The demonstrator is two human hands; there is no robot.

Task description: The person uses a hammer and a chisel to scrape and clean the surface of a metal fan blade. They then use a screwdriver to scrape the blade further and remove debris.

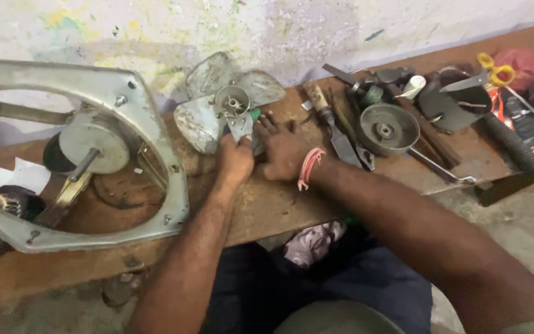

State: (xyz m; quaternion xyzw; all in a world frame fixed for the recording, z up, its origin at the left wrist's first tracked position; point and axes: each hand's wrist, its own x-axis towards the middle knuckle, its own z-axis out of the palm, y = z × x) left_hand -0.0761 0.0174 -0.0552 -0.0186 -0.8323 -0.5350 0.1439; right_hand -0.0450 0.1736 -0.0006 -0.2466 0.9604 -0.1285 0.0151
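Left hand [235, 159] pinches a lower blade of the grey metal fan blade assembly [227, 102] lying on the wooden bench [267, 207], right hand [285, 151] rests flat, fingers spread, just beside it, with a round metal pulley [389, 128] farther right.

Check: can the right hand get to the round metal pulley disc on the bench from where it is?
Probably yes. The right hand rests flat on the bench beside the fan blade. The round pulley disc lies further right, its top uncovered. Only a wooden-handled tool lies flat between them, low enough to pass over.
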